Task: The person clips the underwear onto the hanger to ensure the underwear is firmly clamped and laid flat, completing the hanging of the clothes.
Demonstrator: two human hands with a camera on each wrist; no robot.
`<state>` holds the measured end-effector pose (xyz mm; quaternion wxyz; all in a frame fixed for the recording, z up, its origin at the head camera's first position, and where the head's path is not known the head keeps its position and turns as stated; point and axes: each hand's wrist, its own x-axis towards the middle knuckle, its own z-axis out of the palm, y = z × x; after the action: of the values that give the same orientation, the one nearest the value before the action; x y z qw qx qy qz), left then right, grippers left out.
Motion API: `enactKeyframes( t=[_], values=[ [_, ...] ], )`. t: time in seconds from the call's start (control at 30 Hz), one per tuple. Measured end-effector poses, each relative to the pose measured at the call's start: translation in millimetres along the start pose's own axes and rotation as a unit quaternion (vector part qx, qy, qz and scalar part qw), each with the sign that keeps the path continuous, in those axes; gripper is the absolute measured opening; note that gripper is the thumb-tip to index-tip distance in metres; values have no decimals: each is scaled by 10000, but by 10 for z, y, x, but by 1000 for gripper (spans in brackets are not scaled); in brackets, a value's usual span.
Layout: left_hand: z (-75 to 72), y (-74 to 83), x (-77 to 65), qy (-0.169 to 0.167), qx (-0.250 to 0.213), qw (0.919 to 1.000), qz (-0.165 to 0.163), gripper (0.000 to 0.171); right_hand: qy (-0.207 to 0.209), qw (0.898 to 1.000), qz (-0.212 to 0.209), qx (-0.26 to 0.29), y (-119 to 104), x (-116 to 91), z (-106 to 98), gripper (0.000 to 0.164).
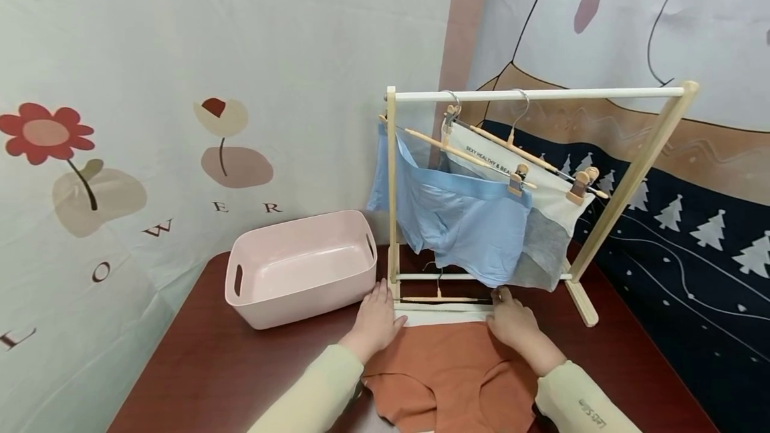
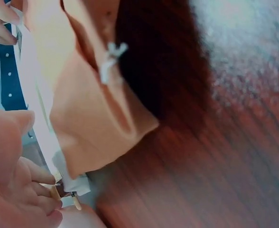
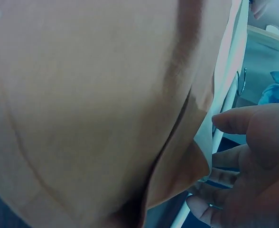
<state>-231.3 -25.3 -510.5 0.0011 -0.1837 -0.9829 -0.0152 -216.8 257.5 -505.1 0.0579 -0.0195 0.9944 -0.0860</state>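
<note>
Reddish-brown briefs with a white waistband lie at the table's front, waistband toward the rack. A clip hanger lies along the band, its hook pointing away from the person. My left hand is at the band's left end, fingers extended forward and thumb toward the band; in the left wrist view its fingertips are at a small tan clip. The right hand pinches the band's right end, thumb at the white edge and fingers partly behind it.
Just ahead stands a wood-and-white rack, carrying blue boxer briefs and white-and-grey underwear on clip hangers. Left of it is a pink basket with handle holes. Printed cloth hangs behind the reddish table.
</note>
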Motion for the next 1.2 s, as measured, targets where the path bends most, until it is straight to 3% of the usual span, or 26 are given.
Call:
enactKeyframes(
  t=[0.13,0.27,0.47,0.67,0.73,0.9,0.97,1.1,1.2],
  values=[
    [24,4,13,-249,-236,9993,-114,80,122,9999,-93,-57,36,6,30,51],
    [33,-2,23,-177,-767,9968,-142,80,195,9995,-157,-178,45,11,25,50],
    [96,21,0,585,-2044,9769,-220,69,363,9992,-162,-34,-76,35,-26,55],
    [52,58,1,1166,-2524,9605,-95,61,415,9985,-301,204,-299,89,8,53],
    [-16,80,27,1504,-2824,9473,-163,57,410,9978,-400,347,-363,123,32,52],
    [-301,175,180,2548,-3727,8908,-522,50,263,9947,-604,786,-484,245,77,49],
    [-455,202,268,2829,-3898,8741,-636,50,160,9937,-595,941,-529,289,83,48],
    [-796,198,461,3235,-3927,8583,-664,52,96,9921,-516,1137,-617,373,103,44],
    [-1007,135,602,3276,-3864,8604,-553,52,149,9922,-435,1163,-678,445,114,41]
  ],
)
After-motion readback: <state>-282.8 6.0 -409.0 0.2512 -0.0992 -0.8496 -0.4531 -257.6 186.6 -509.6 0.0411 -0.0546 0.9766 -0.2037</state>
